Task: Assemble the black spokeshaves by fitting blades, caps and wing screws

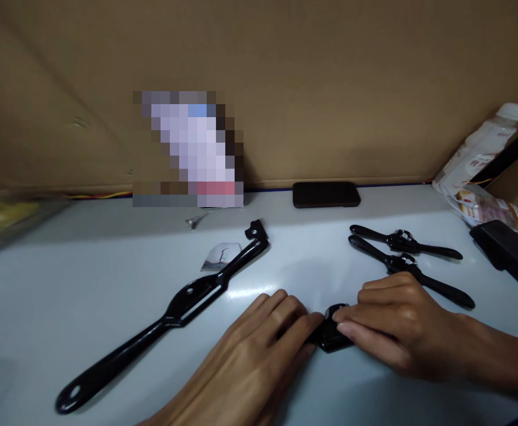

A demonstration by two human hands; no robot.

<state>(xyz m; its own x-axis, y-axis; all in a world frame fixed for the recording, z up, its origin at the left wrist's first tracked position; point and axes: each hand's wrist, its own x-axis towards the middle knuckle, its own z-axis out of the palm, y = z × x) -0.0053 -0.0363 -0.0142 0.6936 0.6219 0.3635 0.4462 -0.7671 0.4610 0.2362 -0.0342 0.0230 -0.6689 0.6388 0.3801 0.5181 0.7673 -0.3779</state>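
A black spokeshave (pixel 335 338) rests low over the table, its middle showing between my two hands. My left hand (pixel 263 343) is closed around its left end, and the handle there is hidden under the fingers. My right hand (pixel 396 328) pinches the body near the blade area; thumb and fingertips press on it and cover its right end. Just behind my right hand lie two more black spokeshaves, the nearer one (pixel 405 263) and the farther one (pixel 403 239), side by side. A long black metal tool (pixel 192 299) with a slotted middle lies left of my left hand.
Near the long tool are a small clear plastic bag (pixel 222 257) and a small metal screw (pixel 192 222). A dark phone (pixel 326 194) lies by the cardboard wall (pixel 330 89). At right stand a plastic bottle (pixel 481 148) and a black object (pixel 510 254). A blurred-out item leans at the back.
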